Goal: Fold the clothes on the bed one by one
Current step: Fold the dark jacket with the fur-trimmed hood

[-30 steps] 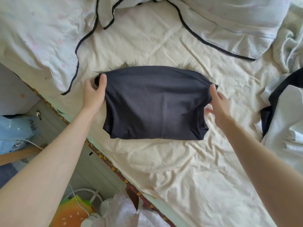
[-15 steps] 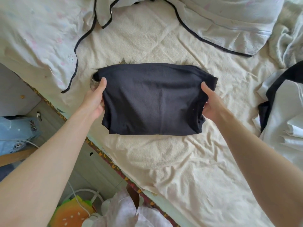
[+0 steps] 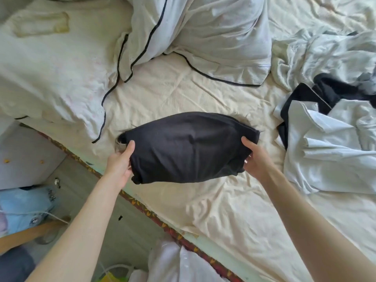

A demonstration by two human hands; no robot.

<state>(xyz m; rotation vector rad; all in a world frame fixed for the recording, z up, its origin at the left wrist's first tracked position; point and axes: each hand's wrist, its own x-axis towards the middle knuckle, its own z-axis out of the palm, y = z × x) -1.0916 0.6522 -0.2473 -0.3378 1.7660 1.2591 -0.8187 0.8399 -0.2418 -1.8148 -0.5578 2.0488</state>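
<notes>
A folded black garment is lifted off the cream bed sheet, bulging in the middle. My left hand grips its left end, thumb on top and fingers underneath. My right hand grips its right end the same way. A fuzzy dark trim pokes out behind the garment's far edge. At the right lies a heap of unfolded clothes: a white shirt over a black piece.
A white quilt with black piping is bunched across the back and left of the bed. More pale crumpled cloth lies at the back right. The bed's patterned edge runs diagonally; floor clutter and white bags sit below it.
Both hands went from resting at the garment's sides to gripping its ends and raising it off the sheet. The view has shifted, showing more of the bed's far side.
</notes>
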